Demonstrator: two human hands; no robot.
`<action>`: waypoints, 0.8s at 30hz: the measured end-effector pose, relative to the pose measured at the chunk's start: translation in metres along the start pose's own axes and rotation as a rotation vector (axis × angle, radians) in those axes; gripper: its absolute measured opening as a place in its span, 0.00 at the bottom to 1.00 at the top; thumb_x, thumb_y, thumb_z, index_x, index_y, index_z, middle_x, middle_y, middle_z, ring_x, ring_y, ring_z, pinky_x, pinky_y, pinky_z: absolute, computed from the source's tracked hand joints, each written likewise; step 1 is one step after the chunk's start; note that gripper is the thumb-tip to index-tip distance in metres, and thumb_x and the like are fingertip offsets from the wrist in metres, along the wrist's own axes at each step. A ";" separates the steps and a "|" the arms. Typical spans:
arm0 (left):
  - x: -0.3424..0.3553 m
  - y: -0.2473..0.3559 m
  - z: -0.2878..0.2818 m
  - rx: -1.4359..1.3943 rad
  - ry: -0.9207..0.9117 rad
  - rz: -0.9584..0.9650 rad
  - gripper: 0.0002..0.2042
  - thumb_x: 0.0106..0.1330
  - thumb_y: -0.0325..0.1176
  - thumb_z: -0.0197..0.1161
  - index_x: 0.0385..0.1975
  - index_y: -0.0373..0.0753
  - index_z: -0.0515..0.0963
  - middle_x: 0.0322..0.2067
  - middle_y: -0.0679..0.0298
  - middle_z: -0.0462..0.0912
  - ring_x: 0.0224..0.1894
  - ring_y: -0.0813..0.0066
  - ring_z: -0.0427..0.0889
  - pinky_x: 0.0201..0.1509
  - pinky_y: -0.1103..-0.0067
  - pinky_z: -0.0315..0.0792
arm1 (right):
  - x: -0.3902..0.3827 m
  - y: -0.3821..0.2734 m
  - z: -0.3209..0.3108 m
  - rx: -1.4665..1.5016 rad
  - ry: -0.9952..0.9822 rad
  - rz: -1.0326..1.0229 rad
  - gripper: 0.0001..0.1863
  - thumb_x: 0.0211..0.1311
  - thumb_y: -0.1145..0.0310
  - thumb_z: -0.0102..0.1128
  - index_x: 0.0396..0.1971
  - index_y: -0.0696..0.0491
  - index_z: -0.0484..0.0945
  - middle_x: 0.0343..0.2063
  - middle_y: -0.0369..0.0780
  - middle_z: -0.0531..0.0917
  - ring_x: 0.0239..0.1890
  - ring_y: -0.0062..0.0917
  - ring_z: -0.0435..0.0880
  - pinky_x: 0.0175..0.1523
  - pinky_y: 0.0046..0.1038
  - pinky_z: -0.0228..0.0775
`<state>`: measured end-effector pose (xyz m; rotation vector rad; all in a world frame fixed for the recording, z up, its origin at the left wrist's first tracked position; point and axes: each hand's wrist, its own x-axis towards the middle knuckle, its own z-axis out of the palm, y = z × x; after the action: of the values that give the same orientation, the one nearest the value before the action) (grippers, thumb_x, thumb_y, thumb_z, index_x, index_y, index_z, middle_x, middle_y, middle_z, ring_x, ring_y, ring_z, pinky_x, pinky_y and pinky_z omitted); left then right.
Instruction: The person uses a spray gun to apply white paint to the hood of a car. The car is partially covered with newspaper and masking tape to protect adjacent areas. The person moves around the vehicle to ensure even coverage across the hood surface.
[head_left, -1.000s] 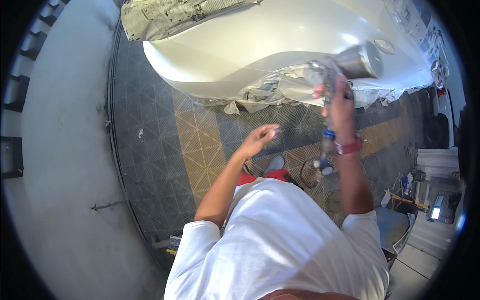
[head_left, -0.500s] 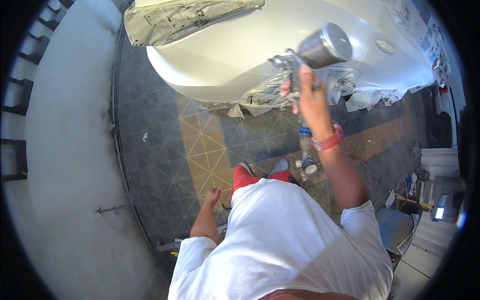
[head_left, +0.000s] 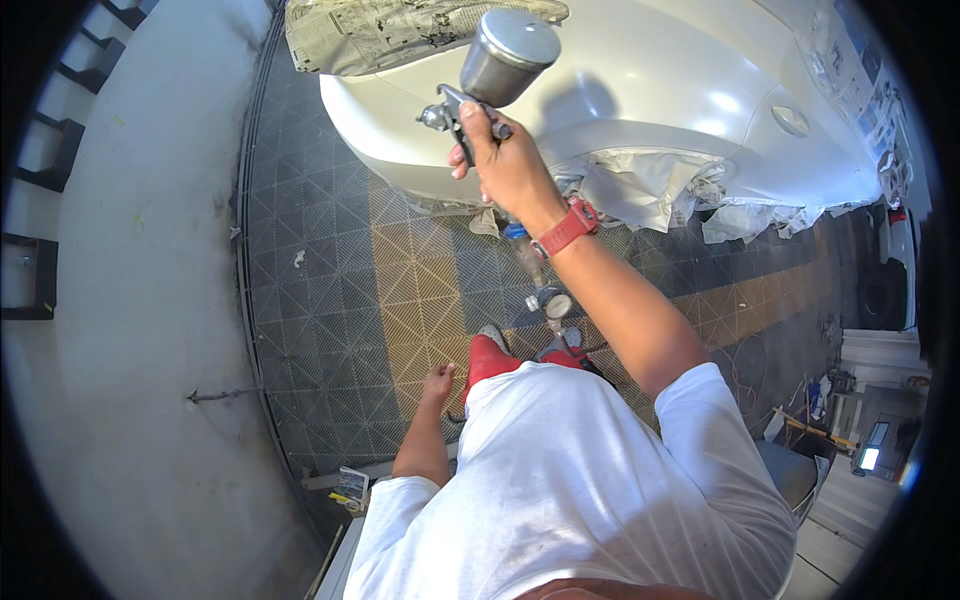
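My right hand [head_left: 508, 165] is wrapped round the grip of a spray gun [head_left: 466, 125], with a red watch [head_left: 570, 228] on that wrist. On top of the gun sits a metal paint cup [head_left: 508, 58], tilted. Below the grip hang a blue fitting and a round pressure gauge [head_left: 553, 302]. The gun is held over the pearly white car body [head_left: 660, 90], its nozzle pointing left; I cannot see any gap or spray clearly. Low by my left thigh, my left hand [head_left: 438, 384] hangs with its fingers curled in and nothing visible in them.
Newspaper [head_left: 385, 35] masks the car's upper left part, and crumpled masking sheet [head_left: 650, 185] fills the wheel arch. A pale wall [head_left: 150, 250] with black shelves [head_left: 45, 275] runs along the left. Patterned floor tiles [head_left: 320, 250] lie underfoot. At right stand a stool-like seat [head_left: 785, 470] and a lit device [head_left: 872, 450].
My right hand has swung left and a little farther out with the spray gun, from the wheel arch toward the newspapered end. My left hand stays low, slightly shifted.
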<state>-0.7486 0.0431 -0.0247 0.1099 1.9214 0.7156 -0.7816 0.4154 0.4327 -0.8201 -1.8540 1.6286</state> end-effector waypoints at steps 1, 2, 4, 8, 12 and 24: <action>-0.008 0.018 -0.002 0.025 -0.023 -0.014 0.26 0.74 0.49 0.61 0.58 0.30 0.79 0.50 0.48 0.87 0.54 0.58 0.85 0.58 0.68 0.76 | -0.001 -0.001 -0.011 -0.016 0.036 -0.002 0.29 0.80 0.46 0.48 0.61 0.56 0.78 0.24 0.36 0.82 0.25 0.17 0.81 0.35 0.24 0.77; -0.007 0.018 -0.004 0.049 -0.008 -0.004 0.26 0.74 0.48 0.62 0.58 0.30 0.79 0.50 0.48 0.87 0.54 0.58 0.86 0.58 0.68 0.76 | -0.001 -0.003 -0.019 -0.023 0.054 -0.006 0.29 0.80 0.45 0.48 0.61 0.55 0.79 0.24 0.36 0.82 0.25 0.17 0.82 0.35 0.23 0.77; 0.007 -0.004 -0.003 0.086 0.030 0.015 0.25 0.74 0.48 0.62 0.58 0.30 0.79 0.50 0.49 0.87 0.53 0.59 0.86 0.58 0.68 0.76 | -0.007 -0.006 -0.038 -0.048 0.104 0.024 0.31 0.80 0.43 0.46 0.60 0.55 0.79 0.25 0.34 0.82 0.26 0.15 0.82 0.25 0.21 0.73; 0.007 0.003 -0.011 0.091 -0.035 0.009 0.26 0.73 0.48 0.62 0.58 0.30 0.80 0.49 0.50 0.87 0.52 0.60 0.86 0.58 0.68 0.76 | -0.037 -0.005 -0.107 -0.040 0.276 0.037 0.33 0.79 0.40 0.43 0.59 0.55 0.77 0.27 0.35 0.84 0.27 0.14 0.84 0.20 0.16 0.70; 0.021 -0.006 -0.025 0.141 -0.048 -0.006 0.26 0.73 0.48 0.63 0.57 0.30 0.80 0.49 0.49 0.88 0.52 0.59 0.86 0.57 0.68 0.77 | -0.075 -0.013 -0.175 -0.135 0.460 0.045 0.36 0.79 0.36 0.37 0.55 0.57 0.77 0.30 0.38 0.86 0.31 0.18 0.86 0.19 0.17 0.68; 0.049 0.058 -0.014 0.261 -0.048 0.242 0.27 0.75 0.50 0.59 0.56 0.29 0.80 0.43 0.51 0.87 0.43 0.63 0.86 0.50 0.68 0.78 | -0.100 -0.016 -0.217 -0.090 0.615 0.040 0.37 0.78 0.36 0.38 0.52 0.57 0.78 0.32 0.39 0.87 0.31 0.19 0.86 0.19 0.16 0.68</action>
<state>-0.7966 0.1033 -0.0293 0.5247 1.9675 0.6092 -0.5572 0.4849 0.4767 -1.2367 -1.4764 1.1378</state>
